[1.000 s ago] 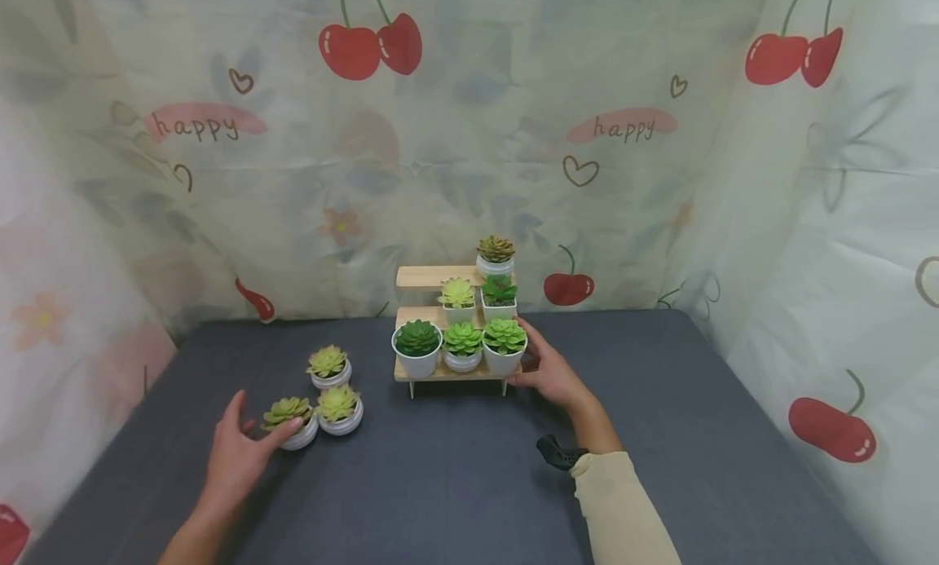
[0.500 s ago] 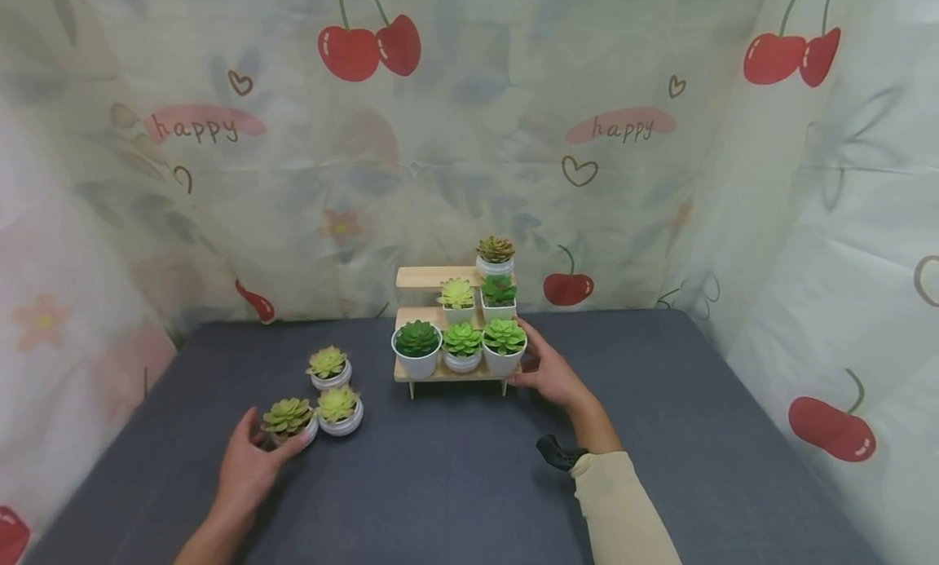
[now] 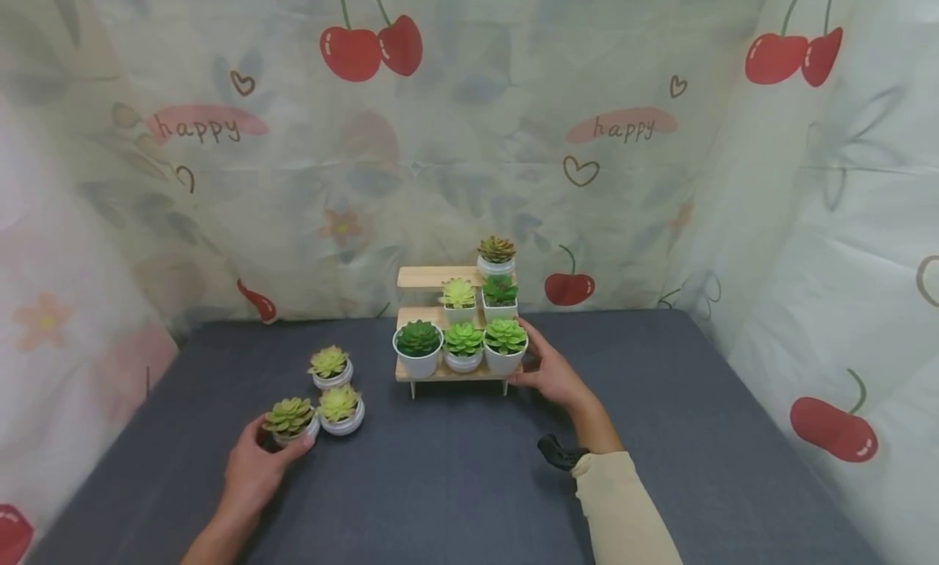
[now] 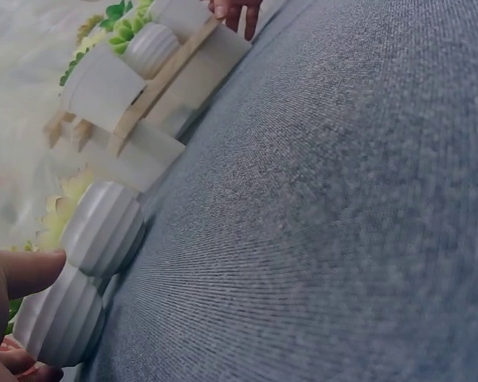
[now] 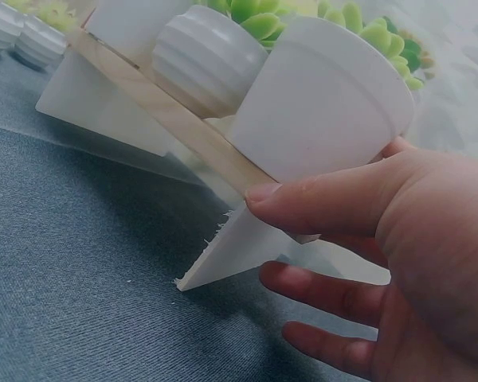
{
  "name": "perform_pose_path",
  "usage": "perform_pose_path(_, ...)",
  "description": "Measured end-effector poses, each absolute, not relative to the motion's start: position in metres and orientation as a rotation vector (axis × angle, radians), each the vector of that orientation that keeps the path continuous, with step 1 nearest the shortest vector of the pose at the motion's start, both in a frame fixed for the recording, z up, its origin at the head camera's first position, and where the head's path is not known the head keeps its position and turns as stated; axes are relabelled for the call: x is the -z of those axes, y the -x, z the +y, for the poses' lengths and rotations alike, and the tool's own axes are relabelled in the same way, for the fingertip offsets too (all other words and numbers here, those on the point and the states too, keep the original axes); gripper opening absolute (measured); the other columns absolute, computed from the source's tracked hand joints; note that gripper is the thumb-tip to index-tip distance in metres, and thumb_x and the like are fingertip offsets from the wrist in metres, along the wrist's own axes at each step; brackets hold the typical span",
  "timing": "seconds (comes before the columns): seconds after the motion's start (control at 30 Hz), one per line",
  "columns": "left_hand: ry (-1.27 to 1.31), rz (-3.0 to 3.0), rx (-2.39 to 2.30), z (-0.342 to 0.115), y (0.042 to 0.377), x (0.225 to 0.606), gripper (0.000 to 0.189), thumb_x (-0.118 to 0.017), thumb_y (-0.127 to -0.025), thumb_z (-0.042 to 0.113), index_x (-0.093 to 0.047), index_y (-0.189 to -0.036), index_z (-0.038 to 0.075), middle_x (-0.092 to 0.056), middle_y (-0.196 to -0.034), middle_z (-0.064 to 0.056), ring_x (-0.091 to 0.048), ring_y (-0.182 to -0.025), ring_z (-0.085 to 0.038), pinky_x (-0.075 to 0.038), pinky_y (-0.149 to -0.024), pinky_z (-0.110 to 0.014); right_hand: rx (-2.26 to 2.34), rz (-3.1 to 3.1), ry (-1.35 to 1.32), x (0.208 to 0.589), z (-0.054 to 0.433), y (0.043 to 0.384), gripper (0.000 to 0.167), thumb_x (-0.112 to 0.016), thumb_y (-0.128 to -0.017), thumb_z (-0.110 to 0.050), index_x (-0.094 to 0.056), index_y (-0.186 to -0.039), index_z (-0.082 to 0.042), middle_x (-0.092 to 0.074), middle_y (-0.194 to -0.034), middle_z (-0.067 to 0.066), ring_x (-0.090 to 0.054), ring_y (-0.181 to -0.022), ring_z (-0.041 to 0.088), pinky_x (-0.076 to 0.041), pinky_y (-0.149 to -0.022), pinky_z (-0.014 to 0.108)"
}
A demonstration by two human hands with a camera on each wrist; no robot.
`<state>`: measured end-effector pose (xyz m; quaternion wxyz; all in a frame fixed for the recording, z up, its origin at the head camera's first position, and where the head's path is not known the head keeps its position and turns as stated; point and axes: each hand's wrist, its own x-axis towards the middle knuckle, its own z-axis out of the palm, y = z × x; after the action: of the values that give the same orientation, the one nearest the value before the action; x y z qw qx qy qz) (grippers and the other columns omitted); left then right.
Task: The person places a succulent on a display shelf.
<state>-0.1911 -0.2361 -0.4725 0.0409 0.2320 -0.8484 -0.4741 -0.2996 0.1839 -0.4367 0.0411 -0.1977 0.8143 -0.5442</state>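
My left hand (image 3: 253,470) curls round a small potted succulent (image 3: 289,417) on the table at left, thumb at its front and fingers at its far side. In the left wrist view its ribbed white pot (image 4: 66,318) stands against another ribbed pot (image 4: 105,227). Two more potted succulents, one yellow-green (image 3: 339,403) and one farther back (image 3: 330,364), sit beside it. My right hand (image 3: 548,375) holds the right end of a three-tier wooden plant stand (image 3: 436,277). Its thumb (image 5: 291,208) presses the bottom shelf's front edge, next to a smooth white pot (image 5: 323,103).
The stand carries several potted succulents: three on the bottom shelf, two in the middle, and one (image 3: 496,255) at the top right. A dark grey cloth (image 3: 440,483) covers the table. Behind hangs a printed curtain (image 3: 455,141) with cherries, which also runs along both sides.
My left hand has moved right and closed round the nearest potted succulent, from open fingers beside it to a grip. My right hand stays on the plant stand.
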Motion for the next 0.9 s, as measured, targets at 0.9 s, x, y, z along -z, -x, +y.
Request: perform_pose_path(0.9, -0.667, -2.666, 1.266, -0.234, 0.192, 0.476, 0.087, -0.078, -0.081, 0.034, -0.034, -0.142, -0.01, -0.037, -0.14, -0.034, -0.031, -0.128, -0.05, -0.014, -0.101, -0.064, 1.638, 2.589, 0.566, 0.462, 0.189, 0.316, 0.101, -0.082, -0.077, -0.004, -0.022, -0.156, -0.022, -0.044, -0.146, 0.016, -0.057, -0.115, 0.036, -0.048, -0.09, 0.052)
